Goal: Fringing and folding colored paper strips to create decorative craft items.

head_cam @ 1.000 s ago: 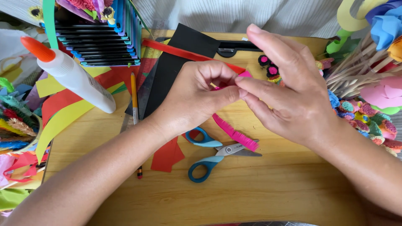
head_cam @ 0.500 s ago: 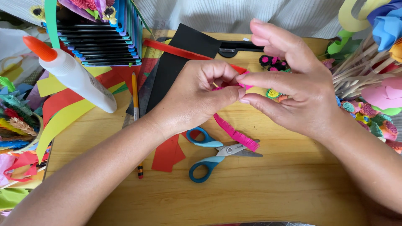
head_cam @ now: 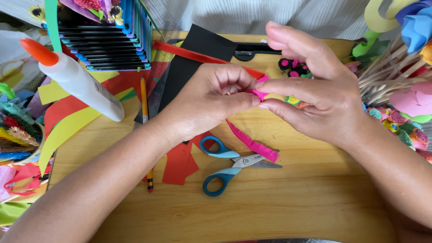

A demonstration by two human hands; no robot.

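Both hands meet above a wooden board point(head_cam: 292, 207). My left hand point(head_cam: 209, 103) pinches the rolled end of a pink fringed paper strip point(head_cam: 253, 143) between thumb and fingers. My right hand point(head_cam: 315, 90) pinches the same roll from the other side with thumb and forefinger, its other fingers raised. The strip's loose tail hangs down and to the right over blue-handled scissors point(head_cam: 225, 168) lying on the board.
A white glue bottle with an orange cap point(head_cam: 76, 81), a pencil point(head_cam: 145, 117), red paper scraps point(head_cam: 180, 162), black paper point(head_cam: 189, 67), and a rack of coloured sheets point(head_cam: 108, 40) lie left and behind. Wooden sticks point(head_cam: 387, 76) and paper flowers point(head_cam: 405, 121) fill the right.
My right hand's fingers have lifted and shifted slightly right while both hands keep turning the pink strip's rolled end. The tail hangs in much the same place.
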